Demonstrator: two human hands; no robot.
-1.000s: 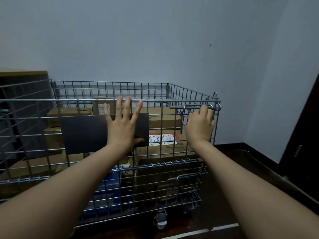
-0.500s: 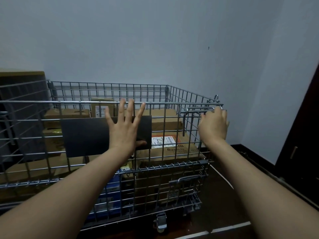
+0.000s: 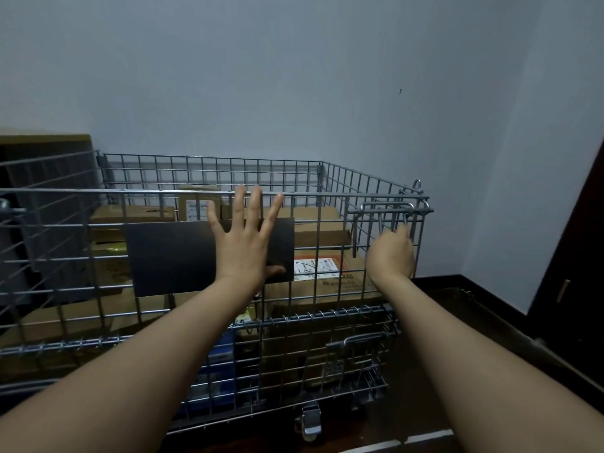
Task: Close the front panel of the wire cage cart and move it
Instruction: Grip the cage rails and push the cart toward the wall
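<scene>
Standing upright at the near side of the wire cage cart (image 3: 359, 178), the front panel (image 3: 330, 286) has its top rail level with the cart's other rims. On this panel's upper half hangs a dark rectangular plate (image 3: 170, 256), and the left hand (image 3: 246, 243) lies flat against the plate's right end, fingers spread wide and reaching up to the panel's top rail, gripping nothing. Toward the panel's right edge the right hand (image 3: 390, 256) is curled, fingers closed around a vertical wire below the metal latch loop (image 3: 387, 207) at the panel's top right corner; how tightly it grips cannot be told. Behind the panel, inside the cart, are stacked cardboard boxes (image 3: 320, 223), one with a white label (image 3: 318, 266) just right of the plate. Below the panel's lower edge a caster wheel (image 3: 310, 423) rests on the dark floor (image 3: 490, 325). Beyond the cart, behind and to the right of the panel, rise pale walls (image 3: 294, 76)
</scene>
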